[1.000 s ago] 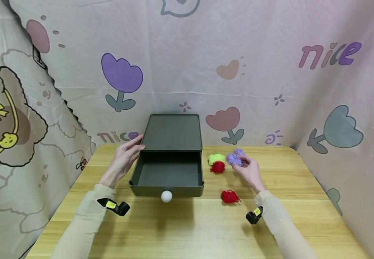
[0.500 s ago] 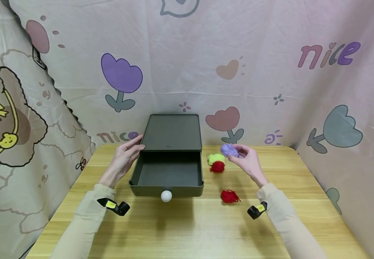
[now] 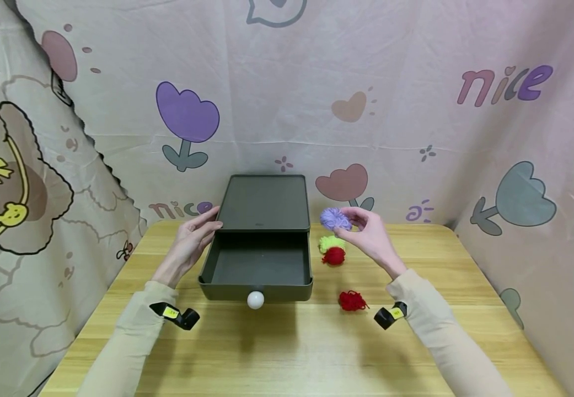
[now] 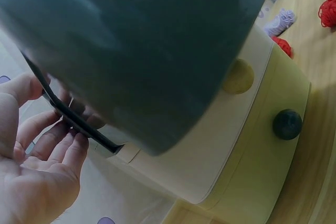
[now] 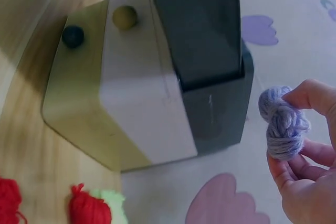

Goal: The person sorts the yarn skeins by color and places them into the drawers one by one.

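Note:
My right hand (image 3: 368,234) pinches a lilac yarn skein (image 3: 335,219) between thumb and fingers, raised beside the right side of a drawer cabinet (image 3: 269,201). In the right wrist view the skein (image 5: 285,124) looks twisted, with a bulge at each end. The cabinet's dark grey top drawer (image 3: 262,293) is pulled out and has a white knob (image 3: 255,300); no yarn shows inside it. At the cabinet's left side my left hand (image 3: 187,248) rests its fingertips near the upper edge. The left wrist view shows those fingers (image 4: 50,140) loosely bent against the dark edge.
Right of the cabinet, a yellow-green yarn bundle (image 3: 331,243) and a red one (image 3: 334,256) lie together on the wooden table (image 3: 311,353). Another red bundle (image 3: 353,301) lies nearer. Below the top drawer are a white drawer (image 5: 139,77) and a green drawer (image 5: 79,93).
My right hand has lifted the lilac skein off the table and carried it left and up, towards the cabinet. The left hand stays where it was.

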{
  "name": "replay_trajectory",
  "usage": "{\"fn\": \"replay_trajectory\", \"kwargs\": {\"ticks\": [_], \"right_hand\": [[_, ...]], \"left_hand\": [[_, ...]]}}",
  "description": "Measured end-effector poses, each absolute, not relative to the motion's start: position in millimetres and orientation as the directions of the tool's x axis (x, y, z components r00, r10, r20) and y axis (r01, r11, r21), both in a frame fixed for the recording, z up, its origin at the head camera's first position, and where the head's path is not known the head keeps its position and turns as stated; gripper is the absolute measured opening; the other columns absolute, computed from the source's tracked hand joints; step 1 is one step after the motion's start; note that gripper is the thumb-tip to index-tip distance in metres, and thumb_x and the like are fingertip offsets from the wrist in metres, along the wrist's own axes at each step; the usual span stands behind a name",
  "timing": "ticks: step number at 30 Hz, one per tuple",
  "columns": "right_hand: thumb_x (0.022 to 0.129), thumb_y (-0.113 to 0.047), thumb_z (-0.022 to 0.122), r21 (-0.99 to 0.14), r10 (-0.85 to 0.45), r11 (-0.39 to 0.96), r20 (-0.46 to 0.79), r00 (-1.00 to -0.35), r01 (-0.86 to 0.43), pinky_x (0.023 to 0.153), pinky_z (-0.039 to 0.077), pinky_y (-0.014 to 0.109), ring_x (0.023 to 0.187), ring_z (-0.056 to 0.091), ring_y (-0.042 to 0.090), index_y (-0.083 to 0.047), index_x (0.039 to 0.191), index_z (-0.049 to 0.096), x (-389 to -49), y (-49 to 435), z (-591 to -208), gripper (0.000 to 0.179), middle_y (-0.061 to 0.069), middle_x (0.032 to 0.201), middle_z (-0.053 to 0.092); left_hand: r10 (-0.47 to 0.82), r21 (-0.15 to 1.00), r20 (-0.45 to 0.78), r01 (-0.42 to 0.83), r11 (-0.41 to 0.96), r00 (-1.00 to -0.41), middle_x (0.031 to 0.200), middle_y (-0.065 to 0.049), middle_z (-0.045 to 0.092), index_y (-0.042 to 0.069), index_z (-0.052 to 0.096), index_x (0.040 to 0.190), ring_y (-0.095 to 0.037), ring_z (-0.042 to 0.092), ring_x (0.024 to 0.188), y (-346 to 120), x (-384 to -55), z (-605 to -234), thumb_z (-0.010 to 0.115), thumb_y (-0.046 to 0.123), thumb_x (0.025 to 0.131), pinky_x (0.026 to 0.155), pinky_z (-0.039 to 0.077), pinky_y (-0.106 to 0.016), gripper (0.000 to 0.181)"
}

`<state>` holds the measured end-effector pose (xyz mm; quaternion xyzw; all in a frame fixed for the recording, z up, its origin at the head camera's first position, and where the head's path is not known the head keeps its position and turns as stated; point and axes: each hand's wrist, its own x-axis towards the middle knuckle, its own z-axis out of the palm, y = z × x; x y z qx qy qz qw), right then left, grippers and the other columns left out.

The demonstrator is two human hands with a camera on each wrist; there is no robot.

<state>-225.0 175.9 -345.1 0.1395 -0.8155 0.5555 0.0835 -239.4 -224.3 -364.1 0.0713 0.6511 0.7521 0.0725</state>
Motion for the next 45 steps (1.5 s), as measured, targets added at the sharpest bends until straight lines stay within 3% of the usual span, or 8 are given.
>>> {"fn": "replay_trajectory", "kwargs": {"ticks": [7, 22, 34, 38, 41, 45], "right_hand": [[0.083, 0.0, 0.075, -0.865, -0.213, 0.322, 0.33, -0.92, -0.385, 0.092, 0.049, 0.008, 0.098, 0.061, 0.009, 0.007, 0.125, 0.064, -222.0, 158.5, -327.3, 0.043, 0.026, 0.118, 0.066], [0.082, -0.004, 0.078, -0.823, -0.387, 0.318, 0.34, -0.857, -0.47, 0.084, 0.052, 0.014, 0.095, 0.066, 0.023, 0.002, 0.122, 0.067, -221.9, 105.9, -314.6, 0.042, 0.019, 0.113, 0.071], [0.081, -0.006, 0.079, -0.773, -0.493, 0.309, 0.368, -0.788, -0.554, 0.094, 0.059, 0.032, 0.099, 0.068, 0.025, 0.005, 0.12, 0.067, -219.6, 68.1, -310.1, 0.043, 0.021, 0.119, 0.07], [0.081, -0.007, 0.078, -0.77, -0.515, 0.319, 0.349, -0.783, -0.553, 0.095, 0.058, 0.029, 0.1, 0.067, 0.024, 0.003, 0.121, 0.067, -218.7, 59.0, -310.9, 0.043, 0.019, 0.119, 0.07], [0.082, -0.009, 0.078, -0.762, -0.533, 0.334, 0.333, -0.778, -0.555, 0.093, 0.057, 0.025, 0.099, 0.066, 0.021, 0.002, 0.121, 0.067, -217.8, 52.5, -311.4, 0.042, 0.017, 0.117, 0.071], [0.082, -0.012, 0.078, -0.75, -0.554, 0.35, 0.318, -0.77, -0.562, 0.089, 0.056, 0.021, 0.098, 0.065, 0.018, 0.0, 0.121, 0.068, -216.1, 45.0, -310.3, 0.042, 0.015, 0.117, 0.071]], "left_hand": [[0.201, 0.991, 0.008, -0.019, -0.131, -0.979, 0.172, -0.004, 0.006, 0.003, 0.026, 0.159, -0.022, 0.016, 0.157, -223.9, -240.1, -364.2, 0.054, 0.008, 0.102, 0.127, 0.018, -0.039, 0.063], [0.2, 0.991, 0.009, -0.019, -0.136, -0.98, 0.172, -0.003, 0.008, 0.003, 0.026, 0.158, -0.021, 0.015, 0.157, -224.2, -239.7, -364.0, 0.054, 0.009, 0.102, 0.128, 0.016, -0.041, 0.063], [0.197, 0.989, 0.007, -0.023, -0.147, -0.98, 0.172, -0.003, 0.007, 0.003, 0.026, 0.158, -0.02, 0.014, 0.157, -224.3, -239.3, -363.7, 0.054, 0.008, 0.102, 0.128, 0.015, -0.041, 0.063], [0.195, 0.99, 0.008, -0.021, -0.143, -0.981, 0.172, -0.003, 0.009, 0.003, 0.026, 0.158, -0.02, 0.017, 0.157, -223.9, -239.1, -363.6, 0.055, 0.009, 0.102, 0.125, 0.027, -0.029, 0.063], [0.195, 0.99, 0.008, -0.02, -0.139, -0.981, 0.172, -0.002, 0.009, 0.003, 0.026, 0.159, -0.019, 0.017, 0.157, -224.1, -239.1, -363.7, 0.055, 0.009, 0.102, 0.114, 0.039, -0.016, 0.064], [0.198, 0.989, 0.006, -0.023, -0.145, -0.98, 0.172, -0.002, 0.009, 0.004, 0.026, 0.159, -0.018, 0.014, 0.157, -224.8, -239.6, -364.2, 0.055, 0.009, 0.102, 0.11, 0.041, -0.012, 0.064]]}}
